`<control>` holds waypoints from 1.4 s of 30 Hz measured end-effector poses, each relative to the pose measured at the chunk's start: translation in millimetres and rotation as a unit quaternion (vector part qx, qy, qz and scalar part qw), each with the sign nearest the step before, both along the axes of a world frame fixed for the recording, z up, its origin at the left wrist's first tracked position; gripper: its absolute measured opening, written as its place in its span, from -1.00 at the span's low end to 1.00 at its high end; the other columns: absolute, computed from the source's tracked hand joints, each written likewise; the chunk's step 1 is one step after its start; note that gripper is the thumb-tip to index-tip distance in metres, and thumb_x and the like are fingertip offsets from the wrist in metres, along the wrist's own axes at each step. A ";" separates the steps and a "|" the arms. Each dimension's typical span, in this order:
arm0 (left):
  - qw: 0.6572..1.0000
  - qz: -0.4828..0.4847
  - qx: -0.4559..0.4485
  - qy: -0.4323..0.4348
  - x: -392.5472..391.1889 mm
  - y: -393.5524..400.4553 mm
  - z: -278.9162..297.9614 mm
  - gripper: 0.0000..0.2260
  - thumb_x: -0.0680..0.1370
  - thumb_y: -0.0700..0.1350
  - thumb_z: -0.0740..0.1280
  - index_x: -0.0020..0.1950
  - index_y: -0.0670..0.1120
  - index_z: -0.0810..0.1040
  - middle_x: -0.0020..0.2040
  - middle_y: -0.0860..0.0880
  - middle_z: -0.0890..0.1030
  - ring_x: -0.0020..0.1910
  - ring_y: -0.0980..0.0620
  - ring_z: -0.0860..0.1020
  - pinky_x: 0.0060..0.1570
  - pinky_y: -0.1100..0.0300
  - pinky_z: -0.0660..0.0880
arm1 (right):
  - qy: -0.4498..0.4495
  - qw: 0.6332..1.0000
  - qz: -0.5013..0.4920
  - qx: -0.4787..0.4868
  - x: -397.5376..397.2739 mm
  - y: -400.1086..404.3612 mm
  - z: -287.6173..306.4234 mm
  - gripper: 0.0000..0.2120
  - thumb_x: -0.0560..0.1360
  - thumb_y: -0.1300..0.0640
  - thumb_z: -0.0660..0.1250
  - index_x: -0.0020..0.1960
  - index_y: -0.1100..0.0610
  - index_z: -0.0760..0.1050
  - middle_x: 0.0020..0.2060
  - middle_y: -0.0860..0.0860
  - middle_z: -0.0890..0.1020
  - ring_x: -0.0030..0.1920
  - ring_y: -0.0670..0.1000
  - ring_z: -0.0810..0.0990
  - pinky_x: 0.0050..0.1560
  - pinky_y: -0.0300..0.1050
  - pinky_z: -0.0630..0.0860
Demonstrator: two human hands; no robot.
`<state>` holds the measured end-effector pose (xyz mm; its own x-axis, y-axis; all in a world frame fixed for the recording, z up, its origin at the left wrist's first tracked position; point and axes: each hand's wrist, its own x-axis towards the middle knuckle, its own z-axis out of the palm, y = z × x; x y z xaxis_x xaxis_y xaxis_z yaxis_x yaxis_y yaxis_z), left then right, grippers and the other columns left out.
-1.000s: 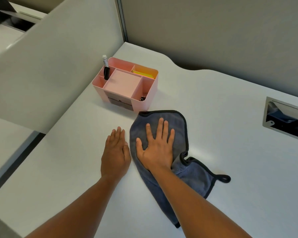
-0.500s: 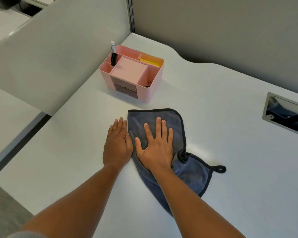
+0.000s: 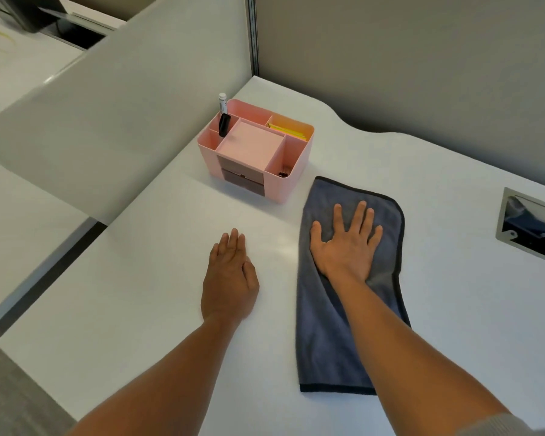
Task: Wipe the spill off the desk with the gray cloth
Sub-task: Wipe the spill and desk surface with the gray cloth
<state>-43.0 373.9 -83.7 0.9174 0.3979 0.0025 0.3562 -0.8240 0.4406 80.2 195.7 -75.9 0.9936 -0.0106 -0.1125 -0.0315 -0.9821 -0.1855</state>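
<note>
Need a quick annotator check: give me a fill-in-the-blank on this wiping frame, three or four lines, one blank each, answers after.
1. The right hand presses flat on the gray ____.
2. The left hand rests on the bare white ____, off the gray cloth.
3. A black marker stands upright in the ____ organizer.
4. The organizer sits on the desk ____ the far edge of the cloth.

Answers: cloth; desk; pink; beyond

White desk – gray cloth, pink organizer, both hands flat.
</note>
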 end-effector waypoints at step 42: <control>0.987 -0.018 0.134 0.090 -92.1 36.7 -4.7 -0.43 0.63 0.09 -0.27 0.63 -0.05 -0.12 0.62 -0.03 -0.08 0.60 0.03 -0.15 0.55 -0.02 -0.24 | -0.037 0.984 0.170 0.048 -168.4 81.2 -5.1 -0.35 0.59 -0.32 -0.06 0.59 -0.06 0.17 0.61 0.17 -0.06 0.61 0.16 -0.15 0.55 0.26 -0.14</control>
<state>-135.1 410.6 -88.5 0.9263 0.3719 -0.0605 0.3768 -0.9159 0.1382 -88.1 276.9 -80.9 0.9437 0.3300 -0.0235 0.3122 -0.9118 -0.2669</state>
